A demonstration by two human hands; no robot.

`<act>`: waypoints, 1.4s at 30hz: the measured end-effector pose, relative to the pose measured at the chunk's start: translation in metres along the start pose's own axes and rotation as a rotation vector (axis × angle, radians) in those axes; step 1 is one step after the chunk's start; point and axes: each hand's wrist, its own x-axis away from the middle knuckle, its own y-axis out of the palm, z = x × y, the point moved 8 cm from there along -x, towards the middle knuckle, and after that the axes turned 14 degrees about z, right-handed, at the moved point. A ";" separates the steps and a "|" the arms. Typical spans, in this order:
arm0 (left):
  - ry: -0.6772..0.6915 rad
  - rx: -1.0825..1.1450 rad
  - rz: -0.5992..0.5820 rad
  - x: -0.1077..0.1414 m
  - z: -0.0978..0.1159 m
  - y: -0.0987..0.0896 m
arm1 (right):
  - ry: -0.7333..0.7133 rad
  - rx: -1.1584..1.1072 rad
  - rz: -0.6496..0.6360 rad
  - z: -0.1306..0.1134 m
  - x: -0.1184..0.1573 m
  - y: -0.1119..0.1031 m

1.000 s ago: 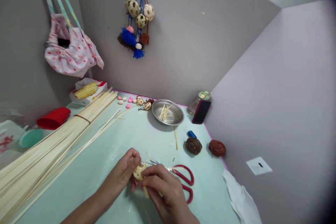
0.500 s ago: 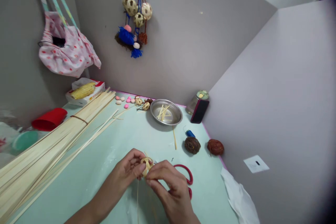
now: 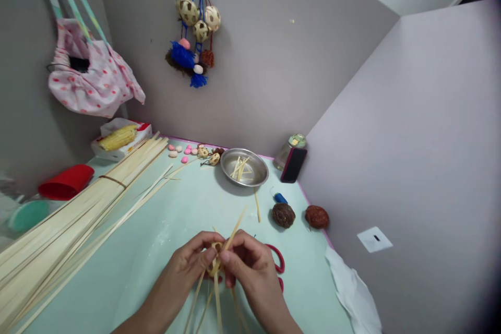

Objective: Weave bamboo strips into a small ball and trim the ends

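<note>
My left hand (image 3: 193,261) is closed around a small woven ball (image 3: 214,266) of pale strips, low in the middle of the view. Thumb and fingers of my right hand (image 3: 250,263) pinch a pale flat strip (image 3: 236,223) at the ball's right side; its end sticks up above my fingers. Several loose strips hang down from the ball toward me. Partly behind my right hand lie scissors with red handles (image 3: 281,258); their blades are hidden.
Behind my hands stands a metal bowl (image 3: 263,176) with short strips. Yarn balls, brown (image 3: 283,215) and reddish (image 3: 317,217), lie at right near blue thread (image 3: 280,198) and a leaning phone (image 3: 294,165). A bundle of long strips (image 3: 90,201) fills the left side.
My right hand has turned upward, and a strip now points up from its fingers. More hanging strips show below the ball. The whole view has shifted slightly.
</note>
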 end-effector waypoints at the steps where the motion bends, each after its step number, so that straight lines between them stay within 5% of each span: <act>1: -0.016 0.020 -0.013 -0.001 -0.003 0.001 | 0.021 -0.006 0.002 0.002 -0.001 -0.001; 9: -0.055 0.143 -0.104 -0.005 -0.016 0.003 | 0.050 -0.060 0.044 0.012 -0.009 -0.010; 13: -0.098 0.116 -0.121 -0.001 -0.014 0.005 | -0.021 -0.033 0.177 0.000 -0.017 -0.040; 19: -0.167 0.175 -0.099 -0.004 -0.010 -0.001 | -0.351 1.061 0.054 -0.022 -0.008 -0.071; 24: -0.232 0.182 -0.104 -0.005 -0.008 -0.006 | -0.300 1.578 -0.133 0.001 0.001 -0.081; 31: -0.204 0.246 -0.190 -0.008 -0.003 -0.003 | -0.129 1.563 -0.304 0.020 0.014 -0.082; 35: -0.209 0.195 -0.184 -0.006 -0.002 -0.003 | -0.132 1.568 -0.263 0.028 0.016 -0.093; 38: -0.253 0.130 -0.148 -0.005 -0.007 -0.003 | -0.147 1.306 -0.221 0.019 0.014 -0.103; 42: -0.277 0.115 -0.142 -0.007 -0.016 -0.003 | 0.010 0.826 -0.234 0.009 0.009 -0.111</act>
